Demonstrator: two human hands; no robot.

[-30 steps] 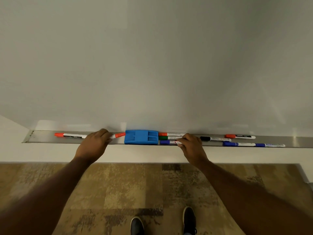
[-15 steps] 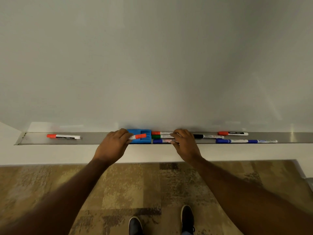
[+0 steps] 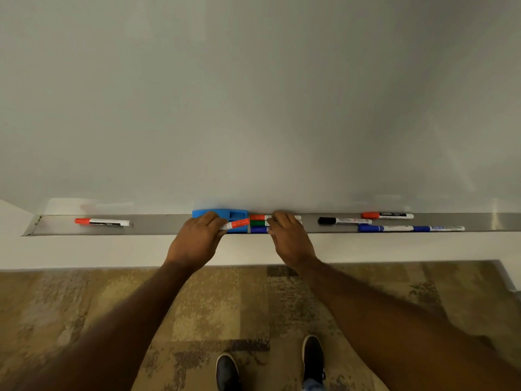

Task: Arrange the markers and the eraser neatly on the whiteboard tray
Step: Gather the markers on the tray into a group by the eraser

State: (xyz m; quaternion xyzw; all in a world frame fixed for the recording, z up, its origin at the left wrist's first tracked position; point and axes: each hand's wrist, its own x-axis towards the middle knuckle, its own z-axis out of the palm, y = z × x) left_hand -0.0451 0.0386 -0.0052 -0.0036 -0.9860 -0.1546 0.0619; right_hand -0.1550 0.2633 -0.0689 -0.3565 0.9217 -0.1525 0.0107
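Whiteboard tray — long metal ledge running left to right under the whiteboard, carrying all items below.

Eraser — blue, at the tray's middle, far side against the board; its left end is covered by the left hand.

Held red marker — red cap pointing right, tilted slightly, lying across the near part of the eraser. The left hand has its fingers curled closed around the marker's white barrel.

Stack of three markers just right of the eraser, caps toward it: red-capped marker farthest, green marker in the middle, blue marker nearest. The right hand rests over their barrels, fingers bent down and pressed onto them; whether it grips any one of them cannot be told.

Left red marker — alone near the tray's left end, cap to the left, well apart from the rest.

Black marker — right of the right hand, cap to the left.

Far right red marker — against the board, cap to the left.

Two blue markers end to end along the near edge: first blue marker, second blue marker.

Carpet — patterned, brown and tan; two dark shoes at the bottom.
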